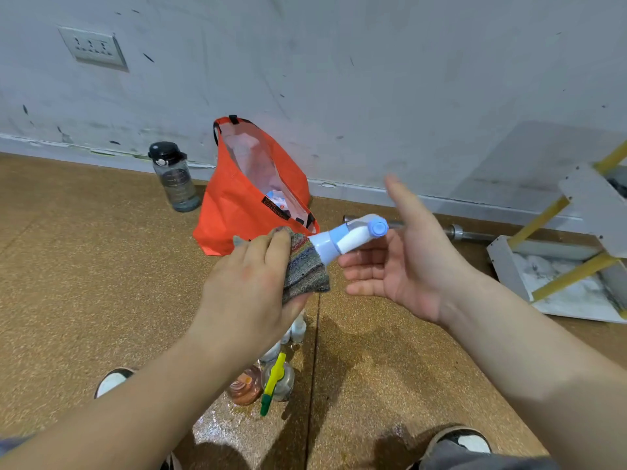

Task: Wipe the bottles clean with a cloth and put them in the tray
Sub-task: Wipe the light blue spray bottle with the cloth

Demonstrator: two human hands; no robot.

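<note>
hangs in mid-air over the small bottles (271,378) on the floor (101,266), this side of the orange bag (244,205). with the left hand (251,283) fingers clamped round the cloth (305,266) and the spray bottle (349,237) inside it, twist and slide along the body; steady the head on the right hand (400,266), fingers straight and apart. looks white with a pale blue collar and nozzle, body hidden by cloth.

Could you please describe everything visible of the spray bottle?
The spray bottle shows only its top: a white, plastic-looking neck and spray head with a pale blue collar and a round blue nozzle. It is tilted, head pointing up and to the right, in the air before the orange bag. Its body is hidden in the striped cloth, which the left hand holds. The open right hand cups under the head.
</note>
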